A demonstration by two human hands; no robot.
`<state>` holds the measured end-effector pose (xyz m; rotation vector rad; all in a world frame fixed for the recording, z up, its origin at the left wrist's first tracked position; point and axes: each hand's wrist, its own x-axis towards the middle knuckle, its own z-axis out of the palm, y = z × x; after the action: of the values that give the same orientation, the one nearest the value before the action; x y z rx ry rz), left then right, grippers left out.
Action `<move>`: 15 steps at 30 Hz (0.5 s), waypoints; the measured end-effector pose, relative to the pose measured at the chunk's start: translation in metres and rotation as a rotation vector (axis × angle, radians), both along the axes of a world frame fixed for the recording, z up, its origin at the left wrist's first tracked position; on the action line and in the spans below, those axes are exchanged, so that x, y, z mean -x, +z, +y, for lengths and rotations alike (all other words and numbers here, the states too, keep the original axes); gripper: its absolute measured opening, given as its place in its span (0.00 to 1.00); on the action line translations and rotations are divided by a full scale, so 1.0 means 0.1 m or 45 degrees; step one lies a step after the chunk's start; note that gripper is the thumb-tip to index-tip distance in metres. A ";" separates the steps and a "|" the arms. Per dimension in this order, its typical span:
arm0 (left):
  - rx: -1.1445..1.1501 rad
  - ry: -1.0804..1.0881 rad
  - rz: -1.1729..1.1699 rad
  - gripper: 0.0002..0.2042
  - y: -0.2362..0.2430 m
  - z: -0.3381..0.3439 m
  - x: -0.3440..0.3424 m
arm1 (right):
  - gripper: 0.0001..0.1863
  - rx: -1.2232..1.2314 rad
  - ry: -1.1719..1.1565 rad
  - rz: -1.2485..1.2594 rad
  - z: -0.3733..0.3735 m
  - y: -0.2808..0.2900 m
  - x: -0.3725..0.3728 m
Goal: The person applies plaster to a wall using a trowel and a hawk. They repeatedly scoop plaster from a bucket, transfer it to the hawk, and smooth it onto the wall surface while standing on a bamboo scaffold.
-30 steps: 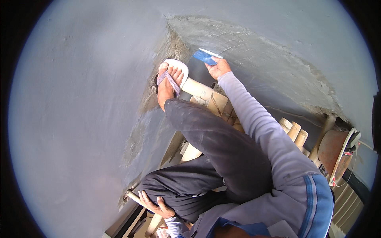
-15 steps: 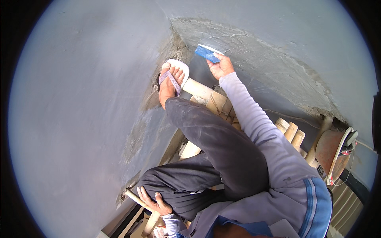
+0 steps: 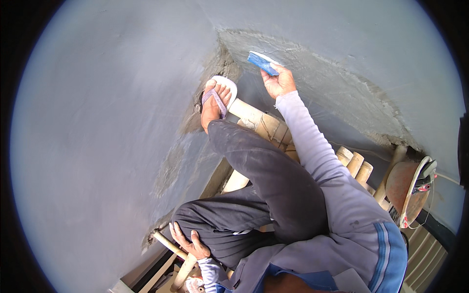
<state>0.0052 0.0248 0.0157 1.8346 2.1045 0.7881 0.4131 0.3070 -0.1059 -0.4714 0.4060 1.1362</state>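
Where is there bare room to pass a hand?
Along the grey wall, left of the sandalled foot; over the rough patch, between right sleeve and reddish container. Crowded: around the left hand, on the trousers beside a bamboo pole, and where the foot, thicker poles and right hand with blue tool gather.

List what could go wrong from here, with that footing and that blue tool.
The white-soled, lilac-strapped flip-flop might slip beside the round, pale, bamboo-like poles, upsetting the person's balance.

The right hand grips the flat, blue, rectangular tool near one end, so it could twist or drop.
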 end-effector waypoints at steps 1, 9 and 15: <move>-0.008 0.001 -0.017 0.26 -0.02 0.00 0.02 | 0.12 -0.016 -0.002 -0.004 -0.01 0.06 -0.02; -0.038 -0.030 -0.054 0.27 -0.05 0.00 0.08 | 0.13 -0.188 0.013 -0.014 -0.26 0.57 -0.21; -0.061 -0.009 -0.080 0.27 -0.13 -0.04 0.14 | 0.13 -0.389 0.328 -0.398 -1.17 1.26 -0.18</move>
<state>-0.0083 0.0205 0.0022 1.8156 2.0567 0.8899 0.4310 0.1900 0.0203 -0.4298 -0.1044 1.3211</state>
